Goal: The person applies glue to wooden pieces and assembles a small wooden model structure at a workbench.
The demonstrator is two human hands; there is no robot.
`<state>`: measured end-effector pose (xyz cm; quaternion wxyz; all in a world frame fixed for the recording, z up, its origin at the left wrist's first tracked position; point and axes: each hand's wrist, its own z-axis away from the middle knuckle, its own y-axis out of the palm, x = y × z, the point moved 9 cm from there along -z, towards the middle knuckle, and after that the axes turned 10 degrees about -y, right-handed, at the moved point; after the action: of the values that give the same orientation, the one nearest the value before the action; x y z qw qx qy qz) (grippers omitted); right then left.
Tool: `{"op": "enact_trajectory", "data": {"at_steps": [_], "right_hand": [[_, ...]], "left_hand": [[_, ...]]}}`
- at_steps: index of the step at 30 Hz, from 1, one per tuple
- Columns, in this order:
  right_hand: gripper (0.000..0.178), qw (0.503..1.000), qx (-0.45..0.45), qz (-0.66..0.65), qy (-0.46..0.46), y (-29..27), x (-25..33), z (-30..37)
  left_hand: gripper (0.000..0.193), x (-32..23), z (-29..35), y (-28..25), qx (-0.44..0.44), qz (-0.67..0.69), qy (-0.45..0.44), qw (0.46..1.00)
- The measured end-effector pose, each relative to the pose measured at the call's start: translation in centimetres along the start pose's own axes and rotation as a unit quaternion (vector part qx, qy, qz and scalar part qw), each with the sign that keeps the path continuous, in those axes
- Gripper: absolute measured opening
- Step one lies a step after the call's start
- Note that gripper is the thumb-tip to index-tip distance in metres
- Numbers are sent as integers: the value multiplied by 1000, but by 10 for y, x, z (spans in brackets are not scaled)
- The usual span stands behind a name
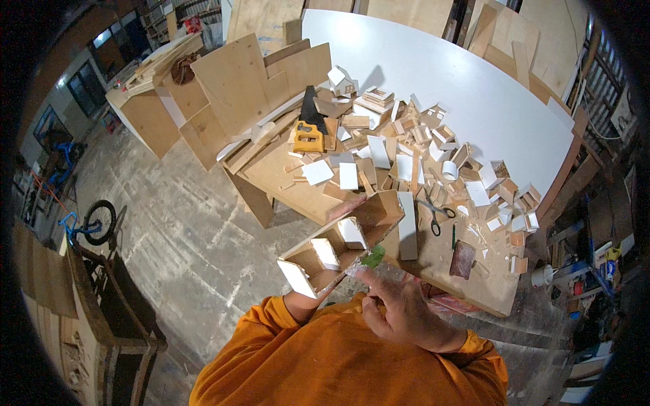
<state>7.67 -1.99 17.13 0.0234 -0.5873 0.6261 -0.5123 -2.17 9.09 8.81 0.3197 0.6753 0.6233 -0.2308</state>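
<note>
Workshop table (484, 289) strewn with wooden offcuts (406, 166), divided box (380, 215) in hand

Concrete floor (183, 230) spreads left of the table, and a broad white panel (433, 61) lies behind the offcuts. Over the near edge of the table, in front of the person's orange shirt (338, 358), the divided box is tilted, its white partitions (326, 254) showing. The left hand (310, 302) grips it from beneath, fingers wrapped around the far side. The right hand (412, 312) is at the near side, index finger extended beside a green scrap (373, 256); whether it pinches anything cannot be told. Scissors (433, 209) lie beyond; a yellow-handled handsaw (309, 128) rests farther left.
</note>
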Motion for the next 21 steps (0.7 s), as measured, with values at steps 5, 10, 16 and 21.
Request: {"op": "enact_trajectory", "data": {"at_steps": [5, 10, 16, 21], "right_hand": [[56, 1000, -17, 7, -14, 5, 0, 3], [64, 999, -8, -5, -49, 12, 9, 3], [74, 997, 46, -37, -47, 34, 14, 9], [77, 995, 68, -38, -60, 41, 20, 12]], "left_hand": [[74, 18, 7, -2, -5, 63, 14, 998], [75, 8, 6, 0, -11, 43, -112, 993], [68, -5, 3, 2, -37, -53, -38, 997], [68, 5, 7, 9, -65, -37, -19, 997]]}}
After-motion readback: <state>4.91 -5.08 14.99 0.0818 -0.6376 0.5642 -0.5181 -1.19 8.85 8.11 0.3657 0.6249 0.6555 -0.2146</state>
